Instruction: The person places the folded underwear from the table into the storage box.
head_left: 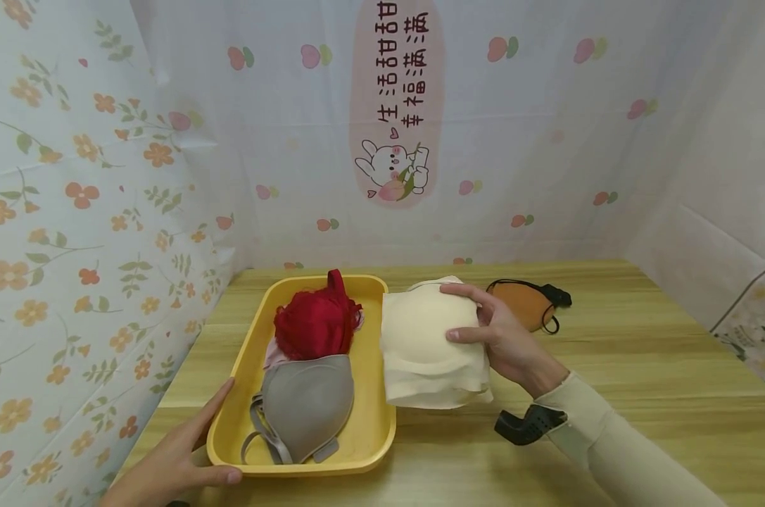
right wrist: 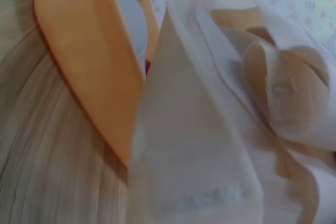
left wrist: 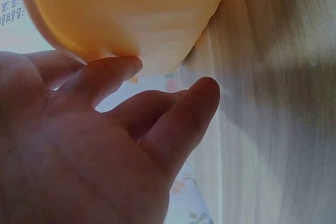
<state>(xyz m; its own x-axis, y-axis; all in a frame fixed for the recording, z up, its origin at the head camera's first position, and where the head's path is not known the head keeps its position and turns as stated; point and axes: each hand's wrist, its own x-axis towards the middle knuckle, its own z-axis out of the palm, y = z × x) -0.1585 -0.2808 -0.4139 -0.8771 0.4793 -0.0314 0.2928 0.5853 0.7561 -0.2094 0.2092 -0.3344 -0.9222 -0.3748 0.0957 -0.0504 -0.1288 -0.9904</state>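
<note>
While the right hand [head_left: 502, 338] grips the cream bra [head_left: 429, 345], its fingers [head_left: 467, 290] curl over the top of the padded cup and the thumb [head_left: 464, 335] presses the front, so the garment sits directly under and ahead of the palm, toward the person's left. It hangs just beside the right rim of the yellow tray [head_left: 245, 366], its lower edge at or just above the tabletop [head_left: 642, 394]; touching or lifted, cannot tell. Long axis runs roughly away from the person, parallel to the tray's long side. From these fingers the tray lies immediately left; the right hand is far nearer the cream bra than the left.

Left hand [head_left: 179, 458]: fingers straight and relaxed, laid along the tray's near left corner, thumb along the front rim. Left wrist view shows fingertips [left wrist: 121, 69] touching the underside curve of the tray wall [left wrist: 131, 9]. Holding nothing, only steadying.

Cream bra: pale, smooth, seamless moulded cups, folded cup into cup; right wrist view shows soft band fabric [right wrist: 210, 145] and folded straps, tray edge [right wrist: 89, 61] close alongside.

Inside the tray: red lace bra [head_left: 315, 324] at the far end, grey bra [head_left: 306, 408] at the near end, straps trailing. Brown bra [head_left: 524, 303] lies on the tabletop beyond the right hand, near but apart.
</note>
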